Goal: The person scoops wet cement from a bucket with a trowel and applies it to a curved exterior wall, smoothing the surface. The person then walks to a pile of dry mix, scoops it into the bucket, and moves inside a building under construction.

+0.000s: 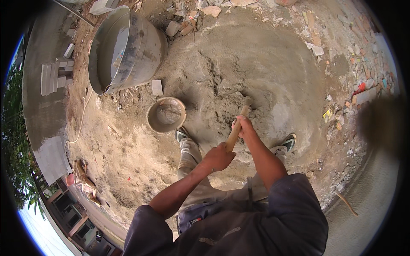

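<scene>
Both my hands are closed around a thick wooden handle [233, 137] slanting away in front of me. My left hand [218, 157] grips its near end, by my left knee. Farther along, my right hand [243, 126] wraps round the shaft, close to its lower part. The far end meets a heap of wet grey mortar [218, 87]. The tool's head is hidden there, so I cannot tell its kind. Left of the mortar, beside my left foot, a round basin [149, 115] holds some greyish matter.
A large metal drum [147, 51] with greyish water stands at the far left, a pale block [157, 88] near its base. More blocks [50, 79] are stacked farther left. Rubble [317, 50] lines the far and right edges. A hose [81, 123] crosses the ground at left.
</scene>
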Tool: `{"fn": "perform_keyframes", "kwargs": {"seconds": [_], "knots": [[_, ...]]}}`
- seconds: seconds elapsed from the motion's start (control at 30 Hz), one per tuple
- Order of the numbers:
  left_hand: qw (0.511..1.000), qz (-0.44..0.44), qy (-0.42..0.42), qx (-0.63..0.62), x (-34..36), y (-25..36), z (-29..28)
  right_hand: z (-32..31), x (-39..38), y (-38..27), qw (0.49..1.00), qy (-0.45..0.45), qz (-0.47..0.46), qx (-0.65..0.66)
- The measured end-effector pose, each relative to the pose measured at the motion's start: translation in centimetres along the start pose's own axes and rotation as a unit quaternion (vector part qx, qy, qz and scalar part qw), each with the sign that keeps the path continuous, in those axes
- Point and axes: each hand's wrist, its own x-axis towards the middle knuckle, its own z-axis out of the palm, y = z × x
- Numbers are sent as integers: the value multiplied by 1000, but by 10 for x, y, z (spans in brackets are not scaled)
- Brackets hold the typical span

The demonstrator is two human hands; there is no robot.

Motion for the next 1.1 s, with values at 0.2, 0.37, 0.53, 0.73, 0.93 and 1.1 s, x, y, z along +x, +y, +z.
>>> {"fn": "perform_keyframes", "kwargs": {"seconds": [0.2, 0.37, 0.53, 0.73, 0.93, 1.1], "knots": [[996, 83, -23, 38, -106, -53, -88, 60, -53, 12, 993, 44, -20, 107], [995, 53, -20, 81, -174, -137, -146, 94, -47, 84, 995, 6, -25, 95], [977, -136, 122, 108, -216, -252, -181, 177, -51, 189, 988, -71, 39, 134], [911, -196, 332, 144, -192, -431, -180, 250, -8, 295, 985, -99, 111, 87], [954, -162, 233, 92, -171, -461, -147, 230, -26, 281, 985, -147, 81, 44], [979, -112, -48, -162, -114, -338, -83, 175, -24, 159, 993, -114, -6, -14]]}}
